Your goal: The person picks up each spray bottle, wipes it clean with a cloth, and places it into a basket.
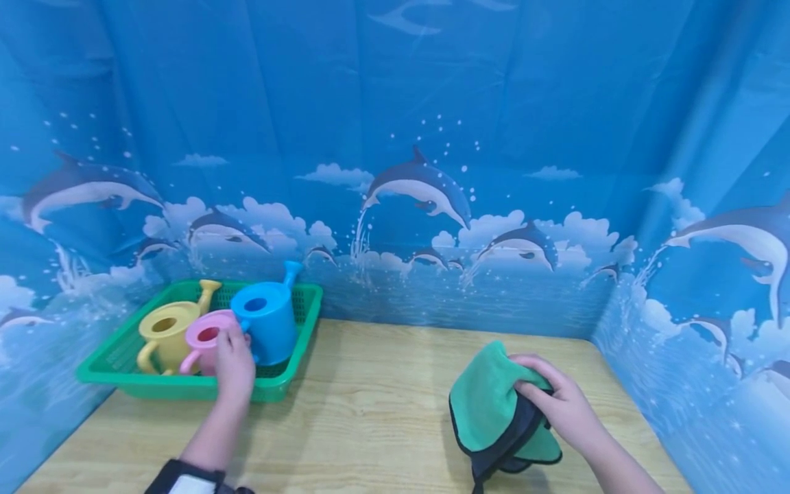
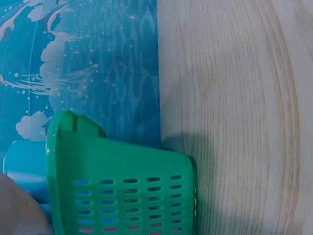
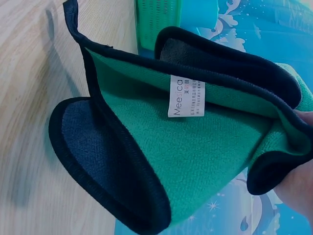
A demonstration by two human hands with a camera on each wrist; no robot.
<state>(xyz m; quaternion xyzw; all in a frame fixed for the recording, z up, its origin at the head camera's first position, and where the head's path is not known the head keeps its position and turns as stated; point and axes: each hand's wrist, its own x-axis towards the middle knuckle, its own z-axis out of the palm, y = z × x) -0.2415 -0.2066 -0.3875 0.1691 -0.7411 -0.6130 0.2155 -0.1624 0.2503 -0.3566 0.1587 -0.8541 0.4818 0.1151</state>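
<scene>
At the left of the head view, my left hand reaches into a green basket. Its fingers grip the upper right side of a small pink watering can; the fingertips are partly hidden. A larger blue watering can stands close against that hand on the right, and a yellow watering can stands on the left. Over the right part of the table, my right hand pinches a green cloth with dark edging between thumb and fingers. The cloth hangs folded, its white label showing in the right wrist view.
The basket has slotted walls and stands on a light wooden table, near its back left corner. A blue curtain printed with dolphins and clouds encloses the back and both sides.
</scene>
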